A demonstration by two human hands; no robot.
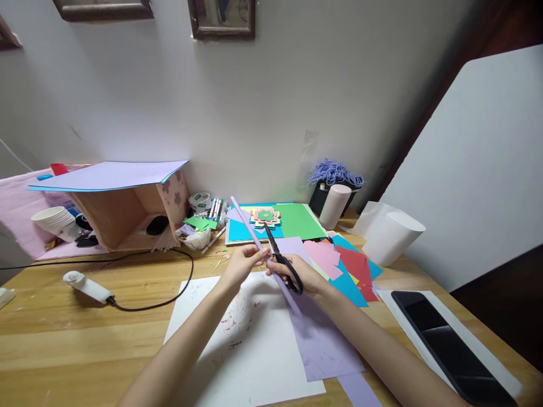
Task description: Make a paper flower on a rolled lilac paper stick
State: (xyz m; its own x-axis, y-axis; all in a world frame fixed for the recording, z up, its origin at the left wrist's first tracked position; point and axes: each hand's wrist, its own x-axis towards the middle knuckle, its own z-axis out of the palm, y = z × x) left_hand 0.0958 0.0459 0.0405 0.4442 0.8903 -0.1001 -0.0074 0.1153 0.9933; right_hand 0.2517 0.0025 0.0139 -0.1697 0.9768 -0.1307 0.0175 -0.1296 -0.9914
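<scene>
A thin strip of light purple paper runs diagonally between my hands. My left hand pinches it near its middle. Beside it, my right hand holds black-handled scissors, blades pointing up and away, and also touches the strip. Below lie a marked white sheet and a larger purple sheet. Past the scissor tips, a layered paper flower with a green centre rests on blue and green sheets.
An open box with a purple top stands at the left, near a white corded device. Coloured scraps, a white roll, a pink cylinder, yarn and a black phone are on the right.
</scene>
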